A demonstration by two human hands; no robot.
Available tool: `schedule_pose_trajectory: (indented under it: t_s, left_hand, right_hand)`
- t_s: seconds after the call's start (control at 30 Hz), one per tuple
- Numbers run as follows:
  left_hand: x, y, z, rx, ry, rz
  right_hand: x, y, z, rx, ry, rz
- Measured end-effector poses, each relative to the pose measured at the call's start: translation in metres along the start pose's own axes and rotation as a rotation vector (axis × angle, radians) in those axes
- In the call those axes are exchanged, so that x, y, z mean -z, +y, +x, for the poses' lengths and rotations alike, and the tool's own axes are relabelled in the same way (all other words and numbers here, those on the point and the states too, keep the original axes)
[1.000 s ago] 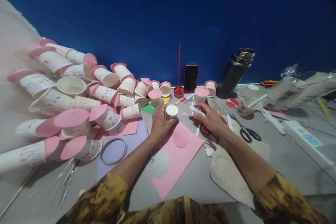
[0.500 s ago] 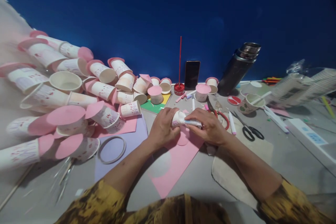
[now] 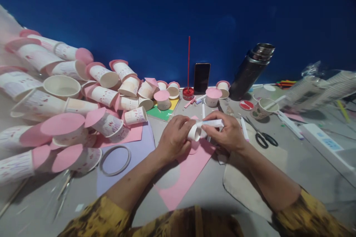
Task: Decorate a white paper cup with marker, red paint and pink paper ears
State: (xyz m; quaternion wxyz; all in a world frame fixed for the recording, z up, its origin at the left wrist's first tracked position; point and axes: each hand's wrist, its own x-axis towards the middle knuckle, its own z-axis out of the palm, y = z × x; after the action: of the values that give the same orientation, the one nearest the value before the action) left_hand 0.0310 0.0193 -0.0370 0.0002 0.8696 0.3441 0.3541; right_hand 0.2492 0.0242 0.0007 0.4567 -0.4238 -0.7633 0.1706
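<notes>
A small white paper cup (image 3: 194, 133) is gripped in my left hand (image 3: 174, 136), its round end turned toward the right. Between the thumb and fingers of my right hand (image 3: 227, 132) is a white glue tube (image 3: 213, 123) with faint bluish print. The tube's nozzle end is at the cup's rim; I cannot tell whether glue is coming out. Below both hands lie a pink paper disc (image 3: 193, 149) and a pink paper sheet (image 3: 180, 189) with a round cut-out. My left fingers hide much of the cup.
Paper cups with pink discs (image 3: 62, 124) crowd the left side. A grey ring (image 3: 115, 173) rests on purple paper (image 3: 141, 148). Black scissors (image 3: 264, 137) lie right, near a dark flask (image 3: 249, 76). At the back stand a phone (image 3: 201, 77) and a red stick holder (image 3: 188, 93).
The cup has turned so its round end faces right. My right hand has tilted and raised the tube to the cup's rim. The whole view has shifted slightly.
</notes>
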Motion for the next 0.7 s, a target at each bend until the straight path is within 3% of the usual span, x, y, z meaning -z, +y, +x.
schedule_pose_trajectory:
  t_s: [0.17, 0.33, 0.43, 0.53, 0.63, 0.7]
  left_hand:
    - [-0.002, 0.003, -0.002, 0.041, 0.091, -0.101]
    - [-0.002, 0.003, -0.002, 0.269, 0.138, -0.257]
    - [-0.001, 0.003, 0.0, 0.372, 0.139, -0.311]
    - [-0.001, 0.002, 0.0, 0.424, 0.133, -0.298]
    - [-0.003, 0.001, -0.003, 0.367, 0.1, -0.231]
    - [-0.005, 0.002, -0.005, 0.311, 0.073, -0.164]
  right_hand:
    - [0.009, 0.0, 0.01, -0.319, -0.045, 0.12]
    - [0.008, -0.001, 0.01, -0.383, -0.092, 0.186]
    - [0.004, -0.003, 0.005, -0.298, -0.084, 0.159]
    - [-0.001, -0.003, 0.0, -0.087, -0.086, 0.123]
    - [-0.007, -0.003, -0.004, 0.135, -0.088, 0.091]
    - [-0.009, -0.002, -0.005, 0.206, -0.072, 0.057]
